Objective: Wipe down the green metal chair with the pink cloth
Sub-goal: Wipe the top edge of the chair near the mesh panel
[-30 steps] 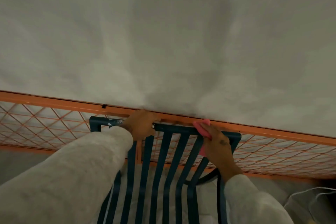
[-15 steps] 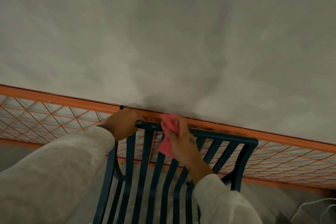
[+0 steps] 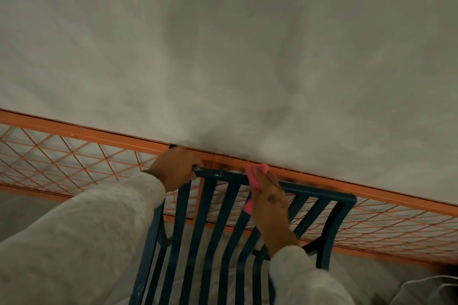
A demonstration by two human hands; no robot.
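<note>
Both arms reach forward in pale sleeves, the left hand (image 3: 174, 168) curled shut around the chair's top rail (image 3: 314, 192) at its left corner, the right hand (image 3: 269, 199) pressing the pink cloth (image 3: 254, 177) over that rail, fingers (image 3: 262, 176) closed on it.

The chair (image 3: 210, 225) runs off the bottom edge, seat and legs unseen; the right hand (image 3: 269, 202) covers most of the cloth (image 3: 255, 176).
</note>
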